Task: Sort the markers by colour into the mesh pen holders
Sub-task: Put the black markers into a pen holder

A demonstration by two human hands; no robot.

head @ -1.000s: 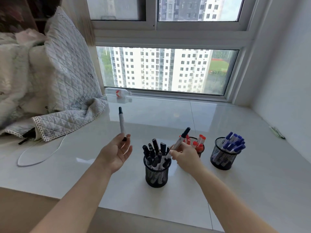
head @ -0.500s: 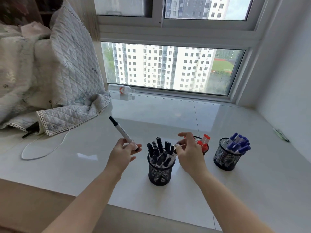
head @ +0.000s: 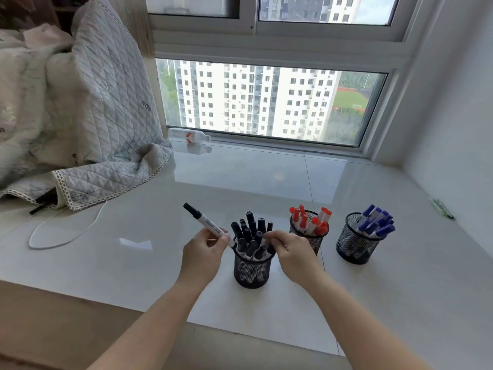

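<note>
The left hand [head: 204, 249] is pinching a black-capped marker [head: 206, 225] near its lower end, thumb and fingers curled round the white barrel, so that the marker is slanting up and to the left with its cap in the air and its base hanging just at the rim of the nearest mesh pen holder [head: 253, 267]. The right hand [head: 289, 251] is reaching over that same holder, its fingertips [head: 268, 235] touching the caps of the black markers [head: 252, 233] standing inside; whether it is actually pinching one or only nudging them apart is hard to tell, since the fingers are covering the contact.

The marker is looking light and rigid, a smooth plastic barrel that is likely to be a little slippery, so a hold round the middle of the barrel is probably giving better steering than the cap. It is not fragile. The holder is already looking crowded, so the base may be needing a gap to slide into.

Three black mesh holders are standing on the pale glossy sill [head: 160, 263]: the near one is holding roughly a dozen black markers, the middle holder [head: 309, 235] about eight red markers [head: 310, 221], the right holder [head: 356, 243] about eight blue markers [head: 374, 222]. One marker is remaining outside, in the left hand.
</note>
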